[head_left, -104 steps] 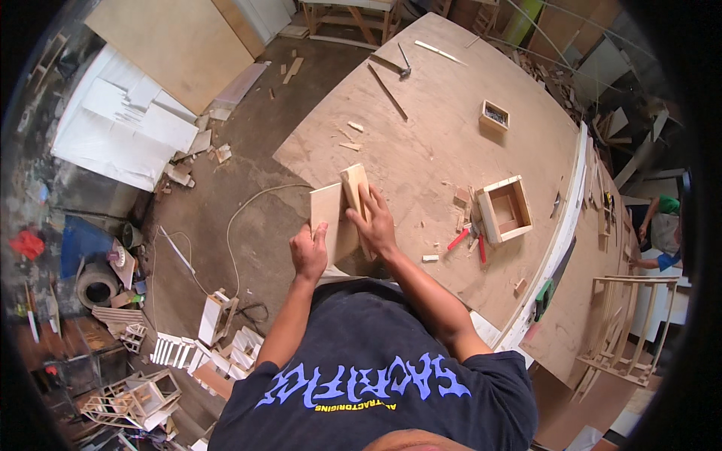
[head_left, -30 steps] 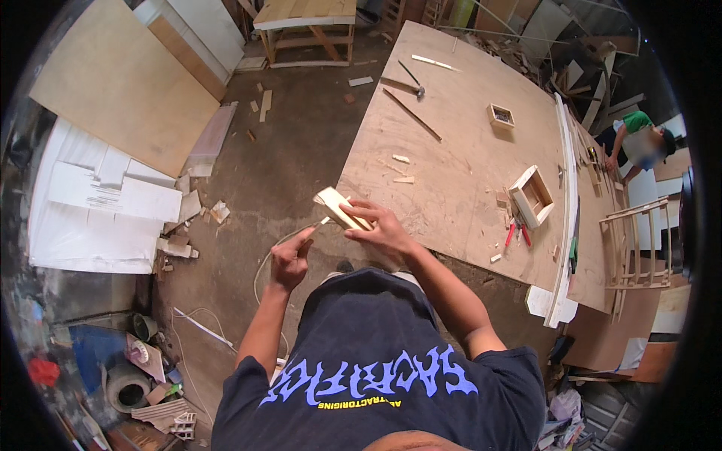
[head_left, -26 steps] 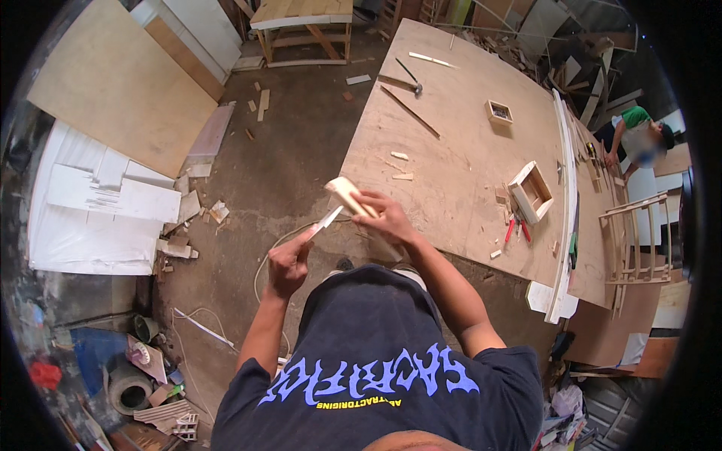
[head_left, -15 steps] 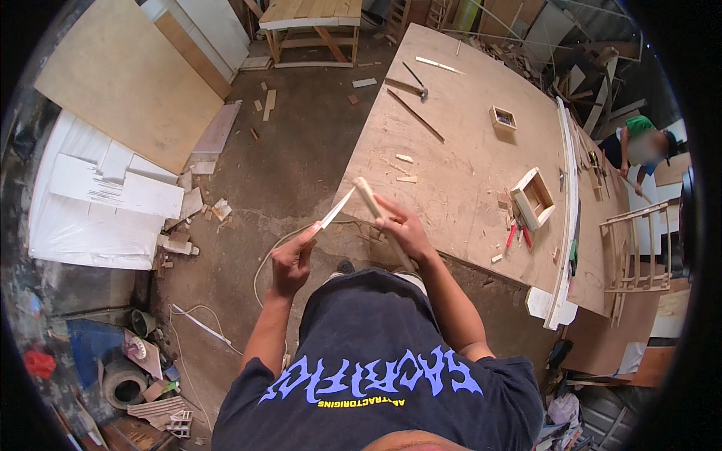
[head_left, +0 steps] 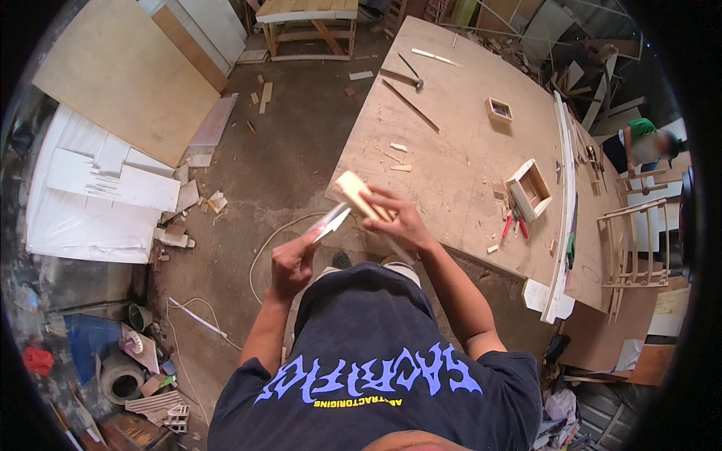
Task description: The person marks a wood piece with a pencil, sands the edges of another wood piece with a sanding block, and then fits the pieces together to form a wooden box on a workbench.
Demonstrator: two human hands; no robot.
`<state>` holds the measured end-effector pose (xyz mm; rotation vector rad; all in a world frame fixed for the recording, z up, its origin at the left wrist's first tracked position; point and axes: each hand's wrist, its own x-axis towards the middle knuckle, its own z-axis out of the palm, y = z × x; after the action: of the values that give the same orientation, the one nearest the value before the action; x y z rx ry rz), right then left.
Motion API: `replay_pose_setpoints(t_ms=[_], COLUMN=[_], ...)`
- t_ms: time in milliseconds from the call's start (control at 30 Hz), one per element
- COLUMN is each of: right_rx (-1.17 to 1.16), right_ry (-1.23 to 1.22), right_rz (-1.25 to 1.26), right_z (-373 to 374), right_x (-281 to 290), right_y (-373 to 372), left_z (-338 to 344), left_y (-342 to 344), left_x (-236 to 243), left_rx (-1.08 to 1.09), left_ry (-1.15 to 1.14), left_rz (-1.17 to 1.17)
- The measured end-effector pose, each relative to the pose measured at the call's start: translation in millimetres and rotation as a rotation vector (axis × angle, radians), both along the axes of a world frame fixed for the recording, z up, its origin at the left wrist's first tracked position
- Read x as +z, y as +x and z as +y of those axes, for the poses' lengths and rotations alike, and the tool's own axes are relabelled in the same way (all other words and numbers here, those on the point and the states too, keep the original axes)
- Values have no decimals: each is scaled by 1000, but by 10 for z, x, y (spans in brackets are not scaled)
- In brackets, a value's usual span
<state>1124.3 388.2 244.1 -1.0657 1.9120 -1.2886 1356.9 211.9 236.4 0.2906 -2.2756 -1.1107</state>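
1. Right now the wooden block [head_left: 359, 195] sits in the right hand [head_left: 402, 224], fingers wrapped tight around it, held up off the edge of the plywood table [head_left: 451, 128], likely to expose its end.
2. Pale, squared, short; its end face tilts toward the left.
3. Left hand [head_left: 292, 263] pinches a thin pale strip [head_left: 331, 222], tip nearly touching the block.
4. Beyond, small wooden boxes [head_left: 529, 189] and red pliers [head_left: 514, 225] lie on the table.

One head-worn fisheye looks steeply down from above the person's shoulders, near the raised hands, taking in bench [head_left: 466, 143] and floor [head_left: 286, 165]; its rim seems badly bent.
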Motion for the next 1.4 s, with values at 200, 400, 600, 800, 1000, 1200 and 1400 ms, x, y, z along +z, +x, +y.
replay_pose_setpoints(t_ms=[200,400,600,800,1000,1200,1400], right_rx=[106,-96,-1,-48,37,182,203], right_ry=[1,59,-24,105,108,-34,63], right_rz=[34,-274,-177,-392,-368,-211,-309], right_z=[34,154,97,286,543,956,1291], right_x=[-121,-476,44,-410,-330,93,-293], right_y=[96,21,287,22,-227,-262,-727], left_z=[43,235,228,319,510,741,1074], left_y=[-21,-103,-214,-326,-435,-564,-725], left_x=[-231,-157,-330,-461,-280,-231,-161], left_rx=[57,9,36,-44,-132,-101,-65], left_ry=[5,21,65,-1,-167,-244,-237], left_rz=[-55,-21,-179,-189,-98,-159,-213])
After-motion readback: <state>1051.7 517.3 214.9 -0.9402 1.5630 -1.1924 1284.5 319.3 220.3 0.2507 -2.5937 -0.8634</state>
